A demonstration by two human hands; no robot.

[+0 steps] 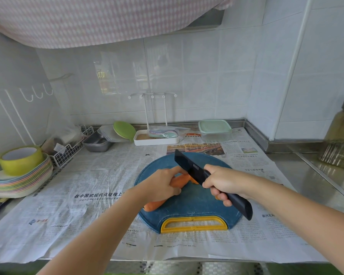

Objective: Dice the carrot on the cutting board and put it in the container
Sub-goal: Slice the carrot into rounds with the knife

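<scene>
One round blue cutting board (193, 203) with a yellow handle lies on the newspaper (83, 195) that covers the table, its handle on the side nearest the person. One carrot (179, 180) lies slantwise on the board, its thick end (153, 205) toward the board's near left edge and its other end under the blade. Whether the bit of orange past the blade is already cut off cannot be told.

Two hands are at work over the board. The left hand (161, 183) lies over the middle of the carrot with fingers curled down on it, holding it against the board. The right hand (222, 181) is wrapped round the handle of the one black knife (189, 165), forefinger up by the blade, which is tilted with its tip raised toward the board's far side and its edge at the carrot.

Behind the board, by the wall, stands one clear container (214, 129) with a pale green lid on it. Also behind it is one white tray (157, 140) with a rack. Left of the board are one stack of plates (20, 185), too many to count, with one roll of yellow tape (20, 159) on top, and one wire basket (68, 153). Far right of the board stands one glass jar (342, 135).
</scene>
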